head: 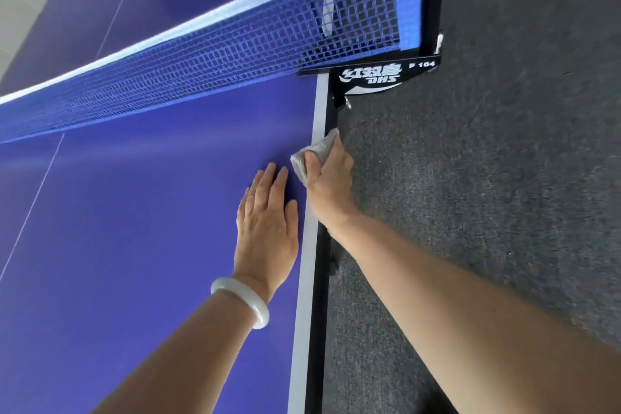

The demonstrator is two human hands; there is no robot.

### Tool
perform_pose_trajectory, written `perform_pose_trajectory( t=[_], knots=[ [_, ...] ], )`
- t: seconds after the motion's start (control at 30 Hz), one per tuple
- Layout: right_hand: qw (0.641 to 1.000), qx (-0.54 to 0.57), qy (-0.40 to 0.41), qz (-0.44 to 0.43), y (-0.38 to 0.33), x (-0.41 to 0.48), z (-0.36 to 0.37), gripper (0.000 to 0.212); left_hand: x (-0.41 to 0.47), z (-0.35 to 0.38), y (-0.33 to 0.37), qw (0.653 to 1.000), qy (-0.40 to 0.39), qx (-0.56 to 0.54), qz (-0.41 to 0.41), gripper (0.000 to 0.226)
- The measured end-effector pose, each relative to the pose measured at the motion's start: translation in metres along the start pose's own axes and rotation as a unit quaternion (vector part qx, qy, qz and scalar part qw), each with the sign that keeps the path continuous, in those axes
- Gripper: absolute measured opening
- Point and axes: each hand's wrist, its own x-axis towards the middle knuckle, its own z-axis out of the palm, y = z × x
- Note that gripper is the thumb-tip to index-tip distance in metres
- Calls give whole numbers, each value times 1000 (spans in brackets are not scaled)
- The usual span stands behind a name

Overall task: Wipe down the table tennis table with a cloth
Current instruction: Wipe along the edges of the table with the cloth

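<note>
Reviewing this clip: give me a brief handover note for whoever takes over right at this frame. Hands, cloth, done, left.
Left hand: flat on the blue table, fingers straight, near the side edge.
Right hand: grips the grey cloth, pressing it on the table's white edge line, just short of the net clamp.
Done: no visible trace shows which areas are wiped.
Left: probably the edge up to the clamp, and the half beyond the net.
</note>
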Motion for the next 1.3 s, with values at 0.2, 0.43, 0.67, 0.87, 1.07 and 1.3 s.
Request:
perform_pose_trajectory(
  t=[0.2,0.43,0.67,0.87,1.07,1.3],
  knots=[
    [999,-35,5,7,-11,25,1,67,3,5,-1,999,22,-10,-21,48],
    [997,-35,32,64,-52,84,-1,48,2,5,2,999,10,-27,-34,51],
    [996,-38,17,-75,-21,41,-1,64,3,3,2,999,9,-11,-30,56],
    [998,32,-1,-51,-28,77,-5,63,4,4,5,999,8,-8,-36,60],
    [993,78,-16,-83,21,-2,7,65,4,4,5,999,13,-6,-33,61],
    [996,75,7,54,-14,72,3,64,4,5,4,999,4,-15,-41,51]
  ],
)
